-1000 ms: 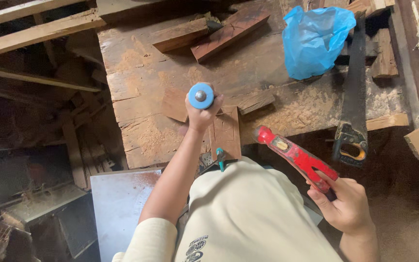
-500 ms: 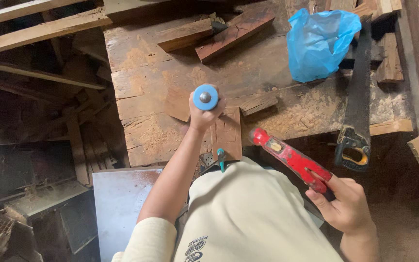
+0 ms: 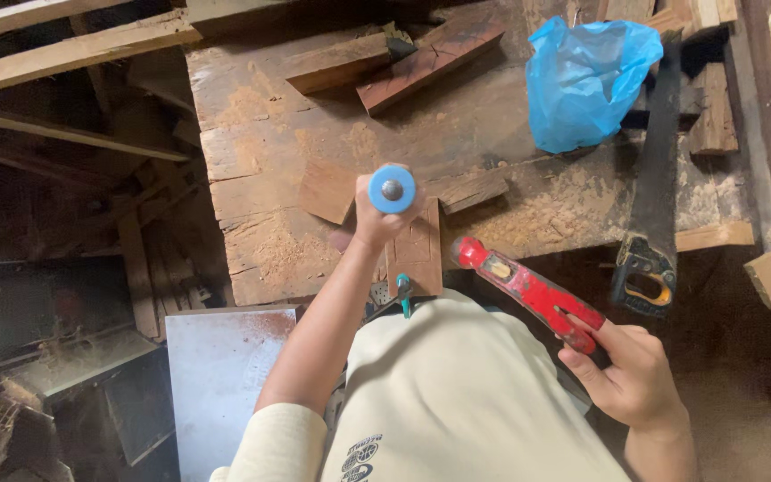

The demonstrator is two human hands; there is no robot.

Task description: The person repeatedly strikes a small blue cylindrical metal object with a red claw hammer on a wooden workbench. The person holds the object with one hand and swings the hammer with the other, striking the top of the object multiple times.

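Left hand (image 3: 375,225): was wrapped tight round an upright tool handle, out over the near edge of the workbench (image 3: 261,170).
Blue-capped tool (image 3: 392,189): seen end-on, round blue butt with a metal centre; shaft and tip hidden below the fist, so its kind could not be told. Judged stiff and fairly light; the fist grip round the handle suited it, the smooth cap looked slippery.
Small board (image 3: 417,254): lay flat at the bench edge, directly under the left hand. Judged rigid, light, rough-faced; likely to slide unless pressed or pinned.
Red hand tool (image 3: 530,290): long red body, yellow patch near its far end; that end reached toward the bench edge, just beside the small board. Judged hard, moderately heavy, best taken at the rear handle.
Right hand (image 3: 628,375): was closed on the red hand tool's rear end, held low beside the body.
Handsaw (image 3: 651,196): lay on the bench's right part, handle hanging over the near edge, untouched.
Blue plastic bag (image 3: 586,80): crumpled, at the back right.
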